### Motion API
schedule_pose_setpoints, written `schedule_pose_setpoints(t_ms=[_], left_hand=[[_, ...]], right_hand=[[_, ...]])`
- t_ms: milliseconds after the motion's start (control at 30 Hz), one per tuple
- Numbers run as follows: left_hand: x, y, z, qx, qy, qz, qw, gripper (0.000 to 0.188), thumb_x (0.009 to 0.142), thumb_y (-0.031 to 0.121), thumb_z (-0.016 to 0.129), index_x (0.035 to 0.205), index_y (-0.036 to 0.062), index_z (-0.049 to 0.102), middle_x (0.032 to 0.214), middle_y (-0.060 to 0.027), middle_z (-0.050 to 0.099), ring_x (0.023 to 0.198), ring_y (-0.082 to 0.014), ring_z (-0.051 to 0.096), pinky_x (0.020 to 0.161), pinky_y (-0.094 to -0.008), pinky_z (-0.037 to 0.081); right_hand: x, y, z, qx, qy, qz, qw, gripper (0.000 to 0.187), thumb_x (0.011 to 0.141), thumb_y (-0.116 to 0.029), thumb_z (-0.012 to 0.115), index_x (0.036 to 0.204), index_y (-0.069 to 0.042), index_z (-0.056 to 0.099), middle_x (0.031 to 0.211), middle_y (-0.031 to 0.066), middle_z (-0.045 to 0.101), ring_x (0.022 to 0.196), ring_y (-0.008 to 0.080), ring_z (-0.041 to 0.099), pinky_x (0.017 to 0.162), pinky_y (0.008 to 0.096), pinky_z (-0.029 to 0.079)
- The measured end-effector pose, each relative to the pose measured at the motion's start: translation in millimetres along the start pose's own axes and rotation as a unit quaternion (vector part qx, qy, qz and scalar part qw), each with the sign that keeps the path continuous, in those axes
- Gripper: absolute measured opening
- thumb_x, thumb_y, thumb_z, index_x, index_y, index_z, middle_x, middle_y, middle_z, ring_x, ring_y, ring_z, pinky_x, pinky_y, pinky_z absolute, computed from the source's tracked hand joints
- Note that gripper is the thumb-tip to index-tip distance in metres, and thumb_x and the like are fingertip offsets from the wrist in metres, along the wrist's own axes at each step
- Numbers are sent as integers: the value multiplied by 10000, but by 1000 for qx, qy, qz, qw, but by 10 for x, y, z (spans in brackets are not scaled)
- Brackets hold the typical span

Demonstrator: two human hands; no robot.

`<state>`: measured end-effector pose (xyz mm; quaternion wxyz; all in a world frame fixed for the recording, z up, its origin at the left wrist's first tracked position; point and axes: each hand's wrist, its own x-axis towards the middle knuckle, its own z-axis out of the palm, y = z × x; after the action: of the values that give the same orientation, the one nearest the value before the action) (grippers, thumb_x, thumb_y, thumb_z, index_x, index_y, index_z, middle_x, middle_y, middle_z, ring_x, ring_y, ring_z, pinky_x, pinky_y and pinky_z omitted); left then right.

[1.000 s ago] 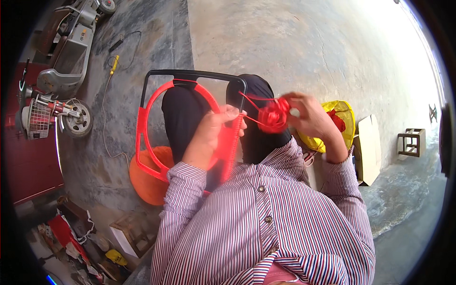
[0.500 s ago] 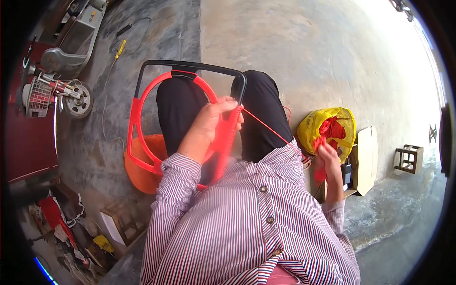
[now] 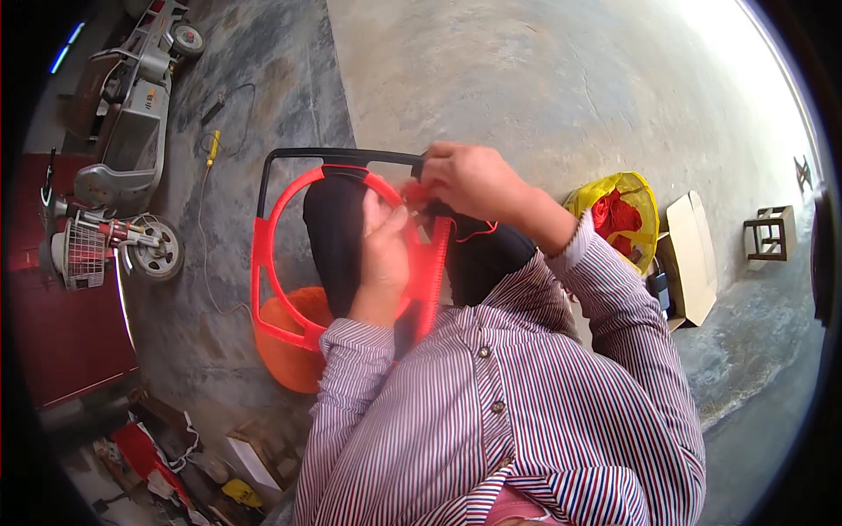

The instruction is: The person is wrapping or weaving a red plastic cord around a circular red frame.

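Observation:
A plastic frame, red with a black upper part and an inner ring, rests across my lap. My left hand is inside the ring near its right side, thumb and fingers closed about the frame; motion blur softens the fingertips. My right hand is over the upper right corner, fingers pinched on a blurred bit of red cord close to my left fingertips. A loose loop of red cord hangs below my right hand, beside the frame's ridged right bar.
To the right stand a yellow bag holding red material, an opened cardboard box and a small wooden stool. An orange rounded object lies under the frame. Electric vehicles and a yellow-handled tool are at left.
My right hand has moved up and left from beside the yellow bag to the frame's upper right. My left hand has shifted off the right bar into the ring. The view has turned slightly.

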<state>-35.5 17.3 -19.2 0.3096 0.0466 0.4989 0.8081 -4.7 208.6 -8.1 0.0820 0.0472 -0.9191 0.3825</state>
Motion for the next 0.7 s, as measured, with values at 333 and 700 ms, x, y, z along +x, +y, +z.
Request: schedule_pose_setpoints(t_ms=[333, 700], left_hand=[[68, 16, -90, -108, -64, -226, 966, 622, 936, 443, 432, 1252, -87, 509, 1182, -173, 607, 1062, -259, 594, 959, -369, 453], [95, 25, -27, -14, -92, -287, 953, 333, 900, 250, 622, 1056, -43, 614, 891, -177, 675, 777, -252, 679, 686, -344, 543]], right_hand=[[-610, 69, -32, -12, 157, 54, 986, 363, 733, -325, 743, 981, -72, 665, 1011, 116, 622, 979, 300, 570, 841, 395, 481], [-820, 86, -65, 524, 225, 101, 815, 137, 745, -98, 599, 844, -4, 609, 1179, 164, 577, 1195, 284, 501, 1022, 416, 375]])
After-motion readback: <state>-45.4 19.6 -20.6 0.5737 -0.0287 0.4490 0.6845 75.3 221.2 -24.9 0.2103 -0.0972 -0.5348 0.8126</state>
